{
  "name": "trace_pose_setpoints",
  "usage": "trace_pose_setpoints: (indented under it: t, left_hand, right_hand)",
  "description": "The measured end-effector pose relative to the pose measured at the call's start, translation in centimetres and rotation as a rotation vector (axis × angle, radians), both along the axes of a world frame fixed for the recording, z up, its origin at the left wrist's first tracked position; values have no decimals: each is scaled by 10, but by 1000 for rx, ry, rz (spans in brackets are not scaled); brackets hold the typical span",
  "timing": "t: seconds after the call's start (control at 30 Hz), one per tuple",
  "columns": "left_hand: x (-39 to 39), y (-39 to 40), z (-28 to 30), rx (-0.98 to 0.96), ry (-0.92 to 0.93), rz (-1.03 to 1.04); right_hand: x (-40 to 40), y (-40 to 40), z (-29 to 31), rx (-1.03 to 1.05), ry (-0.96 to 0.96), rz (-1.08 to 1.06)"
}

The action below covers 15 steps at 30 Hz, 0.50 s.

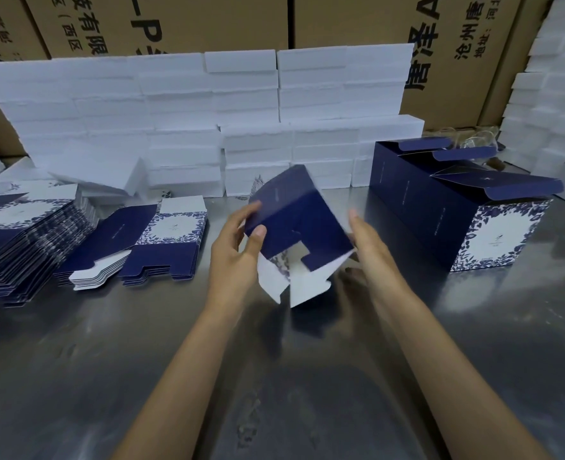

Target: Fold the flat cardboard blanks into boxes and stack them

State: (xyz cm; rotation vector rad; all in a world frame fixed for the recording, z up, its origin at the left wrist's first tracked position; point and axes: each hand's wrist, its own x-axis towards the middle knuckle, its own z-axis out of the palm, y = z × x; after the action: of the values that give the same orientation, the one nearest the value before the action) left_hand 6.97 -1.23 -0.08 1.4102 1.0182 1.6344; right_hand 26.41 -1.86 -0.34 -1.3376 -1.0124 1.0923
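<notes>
From the head camera we see one blank (294, 227) held up over the steel table (75, 376), half opened into a tube, its navy side toward us and its white bottom flaps hanging down toward us. Our left hand (238, 247) pinches its left edge, thumb on the navy face and fingers behind. Our right hand (365, 240) lies along the right edge with fingers fairly straight; whether it grips we cannot tell through the blur. The tube's long axis tilts up and away, so the flaps lie below and between both hands, equally near each. We judge the flaps fold next. Flat blanks wait in three stacks (135, 240) on the left. Finished boxes (457, 207) stand in one row on the right; we count about four, lids open.
</notes>
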Motion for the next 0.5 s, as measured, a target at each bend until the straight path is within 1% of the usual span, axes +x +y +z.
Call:
trace_pose_setpoints:
  t: [0.07,0.1,0.17,0.27,0.33,0.4,0.5]
  left_hand:
    - [1,2,-1,-115,-200,-19]
    - [1,3,-2,-179,-271,-46]
    - [3,3,-5,-284,-302,-88]
    - [9,4,-10,-397,-236,-136]
    - [14,3,-11,-478,-158,-178]
    - [19,0,-13,-559,-20,-221]
    - [23,-7,-15,-707,212,-344]
  right_hand:
    - [3,4,0,-90,60,-17]
    - [4,4,1,-106,95,-3]
    - [1,2,3,-59,131,55]
    - [-2,-3,8,117,157,65]
    - [-2,-7,11,224,161,62]
    - [-1,-10,12,304,134,83]
    - [3,-12,15,365,4,113]
